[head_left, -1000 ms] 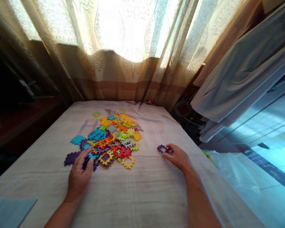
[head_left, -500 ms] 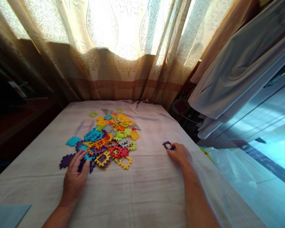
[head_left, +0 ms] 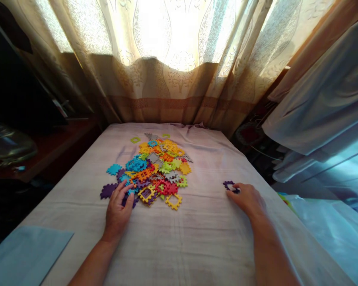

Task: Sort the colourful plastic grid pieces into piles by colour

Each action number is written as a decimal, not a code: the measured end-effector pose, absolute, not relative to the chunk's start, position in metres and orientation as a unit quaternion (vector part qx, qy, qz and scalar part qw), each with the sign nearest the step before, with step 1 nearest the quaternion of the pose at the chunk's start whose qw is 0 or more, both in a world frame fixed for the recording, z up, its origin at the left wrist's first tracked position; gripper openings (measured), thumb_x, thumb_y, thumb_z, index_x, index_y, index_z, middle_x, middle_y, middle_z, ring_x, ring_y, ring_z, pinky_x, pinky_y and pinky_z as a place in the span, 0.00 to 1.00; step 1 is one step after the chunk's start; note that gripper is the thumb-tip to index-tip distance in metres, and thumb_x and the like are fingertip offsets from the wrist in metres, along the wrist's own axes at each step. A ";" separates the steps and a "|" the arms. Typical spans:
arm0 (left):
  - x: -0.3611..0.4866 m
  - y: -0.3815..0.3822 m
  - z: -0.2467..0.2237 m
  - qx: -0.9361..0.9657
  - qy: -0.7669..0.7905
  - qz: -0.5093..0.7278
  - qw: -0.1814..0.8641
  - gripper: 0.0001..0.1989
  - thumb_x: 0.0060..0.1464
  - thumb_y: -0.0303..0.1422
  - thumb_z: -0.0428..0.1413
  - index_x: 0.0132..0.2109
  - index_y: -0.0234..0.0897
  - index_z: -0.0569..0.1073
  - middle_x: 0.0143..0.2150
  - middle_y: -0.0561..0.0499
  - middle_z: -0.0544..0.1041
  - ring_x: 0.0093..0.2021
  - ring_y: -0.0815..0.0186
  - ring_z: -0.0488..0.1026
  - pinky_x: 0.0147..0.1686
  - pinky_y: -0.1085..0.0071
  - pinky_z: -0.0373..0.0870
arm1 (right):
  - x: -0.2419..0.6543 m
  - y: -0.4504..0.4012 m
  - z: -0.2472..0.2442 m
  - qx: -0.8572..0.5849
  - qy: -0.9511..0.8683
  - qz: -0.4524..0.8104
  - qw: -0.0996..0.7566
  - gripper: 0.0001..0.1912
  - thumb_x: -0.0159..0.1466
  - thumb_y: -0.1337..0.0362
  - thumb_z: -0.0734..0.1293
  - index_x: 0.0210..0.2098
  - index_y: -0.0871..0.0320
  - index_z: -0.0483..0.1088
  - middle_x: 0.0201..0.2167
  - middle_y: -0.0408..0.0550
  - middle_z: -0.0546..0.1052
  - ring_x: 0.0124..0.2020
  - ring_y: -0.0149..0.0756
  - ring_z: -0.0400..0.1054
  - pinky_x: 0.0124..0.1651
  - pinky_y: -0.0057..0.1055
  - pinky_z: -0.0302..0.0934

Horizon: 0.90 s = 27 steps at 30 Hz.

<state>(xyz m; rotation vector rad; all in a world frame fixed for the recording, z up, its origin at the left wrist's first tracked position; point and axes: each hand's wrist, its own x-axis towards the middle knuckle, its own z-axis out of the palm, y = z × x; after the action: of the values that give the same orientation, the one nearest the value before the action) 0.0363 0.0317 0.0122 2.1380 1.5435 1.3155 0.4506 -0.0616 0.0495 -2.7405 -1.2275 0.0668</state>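
Observation:
Colourful interlocking plastic tiles with notched edges lie in a loose pile, among them a red tile (head_left: 166, 186) and a blue tile (head_left: 136, 163). At the pile's near left edge rests my left hand (head_left: 119, 206), its fingers apart over purple and blue pieces and holding nothing. A solid purple tile (head_left: 108, 191) lies just left of its fingers. Well to the right of the pile, my right hand (head_left: 247, 197) pinches the near right edge of a purple frame tile (head_left: 227, 184) with an open middle. That tile is at the cloth's surface.
A pale cloth (head_left: 179, 246) covers the table. A light blue sheet (head_left: 30, 250) lies at the near left. Patterned curtains (head_left: 173, 87) hang behind. A clear plastic bag (head_left: 325, 218) sits beyond the right edge, and a dark red side table (head_left: 62, 147) stands left.
The view has turned left, so everything sits further right in the picture. My right hand still pinches the purple frame tile; my left hand stays at the pile.

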 end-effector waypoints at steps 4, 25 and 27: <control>0.042 0.024 0.014 0.780 0.491 0.388 0.026 0.13 0.61 0.38 0.49 0.45 0.44 0.77 0.58 0.45 0.73 0.62 0.54 0.65 0.62 0.47 0.56 | 0.427 -0.051 0.049 -0.854 -0.487 -0.088 0.158 0.14 0.61 0.57 0.64 0.39 0.57 0.77 0.42 0.55 0.76 0.41 0.46 0.70 0.42 0.39 0.63; 0.049 0.014 0.019 0.789 0.532 0.308 0.015 0.06 0.58 0.37 0.54 0.37 0.42 0.74 0.57 0.45 0.74 0.64 0.49 0.62 0.63 0.39 0.48 | 0.235 -0.032 0.034 -0.556 -0.779 -0.009 0.291 0.16 0.61 0.67 0.65 0.49 0.55 0.73 0.41 0.51 0.75 0.42 0.42 0.67 0.45 0.38 0.63; 0.049 0.014 0.018 0.780 0.541 0.313 0.018 0.06 0.58 0.37 0.54 0.37 0.41 0.74 0.57 0.45 0.74 0.64 0.49 0.62 0.62 0.38 0.48 | 0.222 -0.028 0.035 -0.565 -0.780 -0.006 0.271 0.17 0.59 0.65 0.68 0.48 0.54 0.73 0.43 0.52 0.75 0.44 0.44 0.66 0.45 0.40 0.62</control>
<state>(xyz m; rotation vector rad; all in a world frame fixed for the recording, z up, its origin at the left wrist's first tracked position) 0.0487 0.0144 0.0181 2.4238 1.6820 0.9710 0.2219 -0.0275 0.0350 -1.5210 -2.0999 -0.0153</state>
